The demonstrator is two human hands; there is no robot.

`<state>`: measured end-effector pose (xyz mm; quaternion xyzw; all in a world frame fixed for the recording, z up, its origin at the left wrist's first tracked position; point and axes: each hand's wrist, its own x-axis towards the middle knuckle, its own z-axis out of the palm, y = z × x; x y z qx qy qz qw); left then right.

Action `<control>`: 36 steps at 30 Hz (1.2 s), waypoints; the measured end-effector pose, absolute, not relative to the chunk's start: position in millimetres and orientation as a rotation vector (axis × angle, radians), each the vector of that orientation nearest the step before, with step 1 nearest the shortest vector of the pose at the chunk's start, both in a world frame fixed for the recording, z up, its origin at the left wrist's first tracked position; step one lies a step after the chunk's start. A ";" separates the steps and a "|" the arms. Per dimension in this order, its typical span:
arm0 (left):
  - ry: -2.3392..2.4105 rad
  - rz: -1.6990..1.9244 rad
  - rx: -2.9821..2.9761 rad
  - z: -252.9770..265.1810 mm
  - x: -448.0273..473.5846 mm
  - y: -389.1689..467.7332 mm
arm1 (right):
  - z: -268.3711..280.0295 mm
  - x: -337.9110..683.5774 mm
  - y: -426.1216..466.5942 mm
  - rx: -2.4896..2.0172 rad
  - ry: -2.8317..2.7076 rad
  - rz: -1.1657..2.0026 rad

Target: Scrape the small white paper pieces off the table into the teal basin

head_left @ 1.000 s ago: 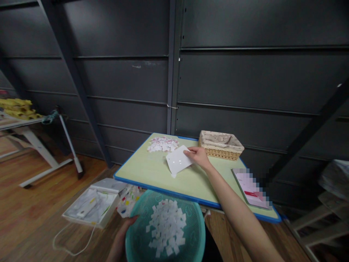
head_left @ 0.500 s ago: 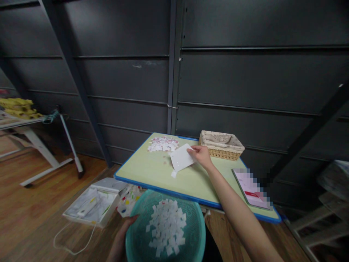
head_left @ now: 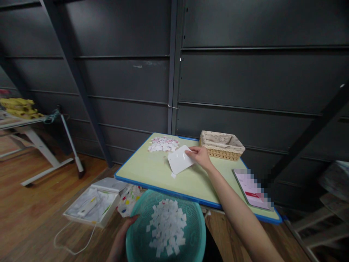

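My right hand (head_left: 200,157) pinches the right end of a white card with rounded corners (head_left: 180,160), tilted just above the pale green tabletop (head_left: 141,163). A small white paper piece (head_left: 173,175) lies at the card's lower edge. Behind it, toward the far left of the table, is a heap of paper scraps (head_left: 163,143). My left hand (head_left: 128,225) grips the left rim of a teal plastic basket (head_left: 201,233), held below the table's front edge. Many small white paper squares (head_left: 167,225) lie inside it.
A lined wicker basket (head_left: 222,145) stands at the table's back right, and a tablet (head_left: 252,191) lies at the right edge. On the floor to the left sits an open white box (head_left: 91,205) with a cord. A dark panelled wall (head_left: 131,80) rises behind the table.
My right hand has shifted the card slightly left and down, bringing its lower edge nearer the small paper piece. My left hand and the teal basket stay where they were.
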<state>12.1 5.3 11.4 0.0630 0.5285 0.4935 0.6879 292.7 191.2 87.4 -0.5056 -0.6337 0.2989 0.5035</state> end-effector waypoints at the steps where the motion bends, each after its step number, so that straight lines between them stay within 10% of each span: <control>1: 1.184 1.102 0.137 11.9 12.3 5.3 | 87.3 290.9 189.9 -1.212 -1.553 0.749; 36: 1.159 1.076 0.106 6.9 14.8 6.2 | 95.3 302.2 191.1 -1.261 -1.664 0.727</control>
